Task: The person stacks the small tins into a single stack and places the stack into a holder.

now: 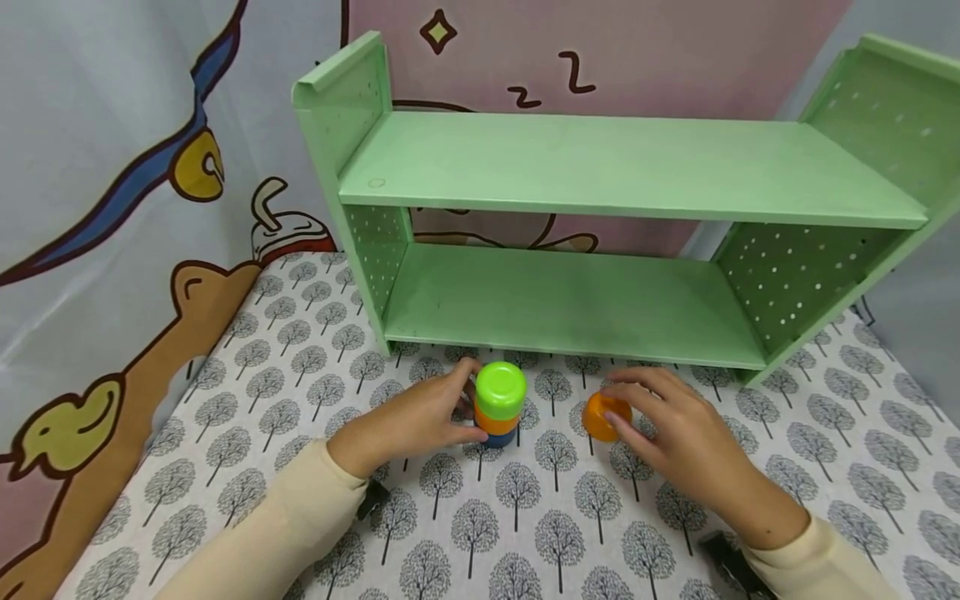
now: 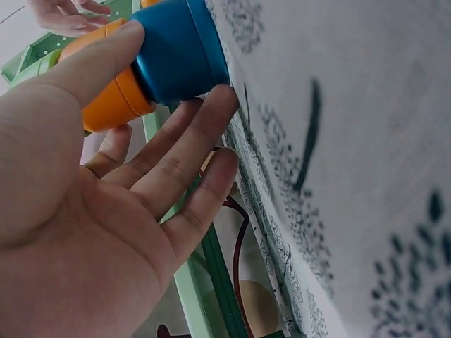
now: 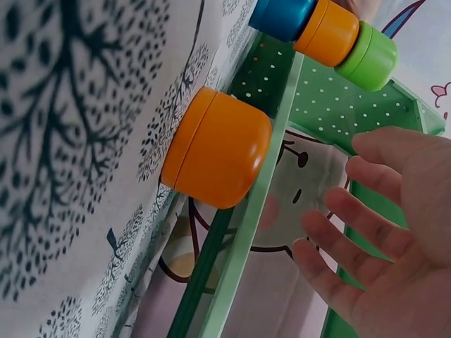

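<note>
On tree-print cloth [image 1: 517,492] before green shelving [image 1: 570,308], left fingers [image 2: 180,158] clasp stacked cups [image 1: 501,396] while right fingers [image 3: 366,220] spread.

Lettering I can read on the pink backdrop [image 1: 660,58]

Through the head camera, from my remote seat, I make out a larger letter Z [image 1: 575,72] and, lower and to its left in my picture, a smaller letter Z [image 1: 522,96], both drawn in dark strokes.

In front of me, a two-tier green shelf [image 1: 600,167] with perforated sides [image 1: 797,275] stands on a tree-print cloth [image 1: 517,537]; behind it I see a cartoon backdrop [image 1: 637,58], partly pink.
</note>
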`<state>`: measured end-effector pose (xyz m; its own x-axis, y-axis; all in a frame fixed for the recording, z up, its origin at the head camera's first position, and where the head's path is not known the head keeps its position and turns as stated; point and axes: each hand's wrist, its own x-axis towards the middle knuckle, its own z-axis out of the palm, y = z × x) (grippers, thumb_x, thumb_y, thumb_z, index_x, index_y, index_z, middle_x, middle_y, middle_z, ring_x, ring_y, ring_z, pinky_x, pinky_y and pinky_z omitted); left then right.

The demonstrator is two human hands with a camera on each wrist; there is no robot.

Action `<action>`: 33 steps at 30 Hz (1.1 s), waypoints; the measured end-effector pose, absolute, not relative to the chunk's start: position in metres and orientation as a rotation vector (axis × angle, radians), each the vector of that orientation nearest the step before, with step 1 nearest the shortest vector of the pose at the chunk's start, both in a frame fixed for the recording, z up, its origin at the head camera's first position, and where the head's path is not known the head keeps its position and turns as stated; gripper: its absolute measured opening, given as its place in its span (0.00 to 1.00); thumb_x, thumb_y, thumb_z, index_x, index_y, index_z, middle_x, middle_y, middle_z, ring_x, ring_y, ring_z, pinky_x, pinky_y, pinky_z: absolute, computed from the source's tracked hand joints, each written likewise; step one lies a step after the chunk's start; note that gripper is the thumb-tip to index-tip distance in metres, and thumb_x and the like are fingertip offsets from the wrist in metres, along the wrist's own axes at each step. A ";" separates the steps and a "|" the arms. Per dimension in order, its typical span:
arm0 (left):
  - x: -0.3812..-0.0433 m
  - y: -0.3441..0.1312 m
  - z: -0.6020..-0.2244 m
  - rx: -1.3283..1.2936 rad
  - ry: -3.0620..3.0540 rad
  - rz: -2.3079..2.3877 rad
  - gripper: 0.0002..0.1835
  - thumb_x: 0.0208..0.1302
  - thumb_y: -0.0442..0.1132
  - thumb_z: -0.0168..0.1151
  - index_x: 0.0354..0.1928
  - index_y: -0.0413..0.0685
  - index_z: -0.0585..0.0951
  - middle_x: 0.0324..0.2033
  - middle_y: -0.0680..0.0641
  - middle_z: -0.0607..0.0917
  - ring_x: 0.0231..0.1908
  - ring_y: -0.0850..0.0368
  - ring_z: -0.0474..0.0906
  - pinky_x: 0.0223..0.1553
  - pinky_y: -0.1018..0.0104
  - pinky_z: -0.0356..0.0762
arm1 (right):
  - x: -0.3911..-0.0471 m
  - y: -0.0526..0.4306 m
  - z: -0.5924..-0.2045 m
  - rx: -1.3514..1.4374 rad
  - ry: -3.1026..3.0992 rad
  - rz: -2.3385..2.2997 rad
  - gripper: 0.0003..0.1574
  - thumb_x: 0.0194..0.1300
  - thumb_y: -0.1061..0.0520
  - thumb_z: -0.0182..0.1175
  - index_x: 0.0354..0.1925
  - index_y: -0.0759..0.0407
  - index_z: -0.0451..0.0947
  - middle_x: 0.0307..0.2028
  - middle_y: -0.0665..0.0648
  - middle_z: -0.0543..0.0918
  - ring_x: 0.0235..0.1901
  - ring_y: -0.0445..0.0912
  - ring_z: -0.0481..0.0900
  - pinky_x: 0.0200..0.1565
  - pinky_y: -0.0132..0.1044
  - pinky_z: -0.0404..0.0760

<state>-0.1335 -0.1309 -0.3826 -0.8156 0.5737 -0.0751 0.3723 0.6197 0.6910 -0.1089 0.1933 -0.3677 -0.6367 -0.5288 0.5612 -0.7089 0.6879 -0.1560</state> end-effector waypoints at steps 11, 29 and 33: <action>-0.133 -0.131 -0.383 0.755 2.551 1.006 0.39 0.56 0.41 0.75 0.65 0.48 0.62 0.51 0.46 0.83 0.47 0.56 0.84 0.50 0.66 0.84 | -0.111 0.195 -0.369 0.968 -2.424 0.489 0.21 0.49 0.58 0.74 0.45 0.56 0.84 0.53 0.58 0.84 0.52 0.54 0.81 0.48 0.51 0.86; -0.133 -0.131 -0.381 0.758 2.551 1.000 0.39 0.57 0.42 0.75 0.65 0.48 0.62 0.53 0.45 0.83 0.47 0.56 0.84 0.49 0.65 0.84 | -0.113 0.196 -0.371 0.964 -2.467 0.451 0.26 0.45 0.58 0.77 0.46 0.59 0.84 0.51 0.59 0.84 0.50 0.56 0.82 0.49 0.55 0.85; -0.134 -0.131 -0.382 0.759 2.554 0.992 0.39 0.57 0.42 0.75 0.65 0.48 0.62 0.52 0.46 0.83 0.47 0.57 0.84 0.50 0.66 0.84 | -0.112 0.197 -0.372 0.960 -2.470 0.445 0.26 0.45 0.58 0.77 0.45 0.59 0.84 0.50 0.60 0.84 0.50 0.57 0.82 0.49 0.55 0.86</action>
